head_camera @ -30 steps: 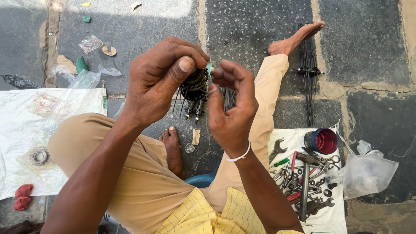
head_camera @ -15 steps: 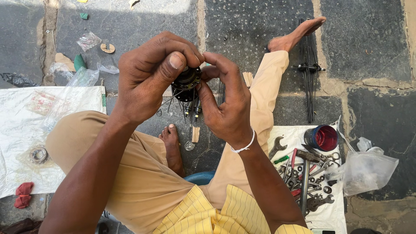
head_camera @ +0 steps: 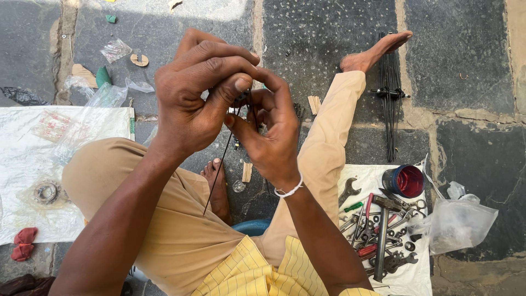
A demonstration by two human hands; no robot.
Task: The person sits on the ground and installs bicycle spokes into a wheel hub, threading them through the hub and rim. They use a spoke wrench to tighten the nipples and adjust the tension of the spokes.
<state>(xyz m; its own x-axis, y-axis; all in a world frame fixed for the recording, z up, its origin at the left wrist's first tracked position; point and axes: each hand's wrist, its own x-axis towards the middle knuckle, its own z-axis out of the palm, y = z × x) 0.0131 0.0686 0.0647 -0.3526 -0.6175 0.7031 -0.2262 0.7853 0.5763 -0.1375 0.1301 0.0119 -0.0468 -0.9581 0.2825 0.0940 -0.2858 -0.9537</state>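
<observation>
**Two hands closed on a small dark part above the stone floor**

While the person sits on the paved floor (head_camera: 471, 66) with legs spread, both hands meet in front of the chest. The left hand (head_camera: 192, 104) curls over from above, its thumb pressed down toward the fingers of the right hand (head_camera: 271, 137), which comes up from below with a white band at the wrist. Between them sits a small dark part (head_camera: 244, 100), mostly hidden by the fingers, so its shape cannot be told. Both sets of fingers are narrow, pinched around that part. A thin dark spoke (head_camera: 218, 172) runs from the grasp down and leftward, ending over the tan trouser leg.

Below the hands lie a bare foot (head_camera: 219, 189) and, just beside it on the stone, a small pale wooden piece (head_camera: 247, 171). To the person's right a white cloth (head_camera: 361, 178) carries a heap of spanners and other tools (head_camera: 378, 230), a hammer (head_camera: 382, 235) among them, and a round tin with red inside (head_camera: 404, 181). A clear plastic bag (head_camera: 457, 219) lies just beside the cloth. Farther out, near the stretched foot, lies a bundle of black spokes (head_camera: 390, 93). On the left, a white sheet (head_camera: 33, 159) holds a round metal ring part (head_camera: 46, 192), with a red rag (head_camera: 23, 243) at its edge.
</observation>
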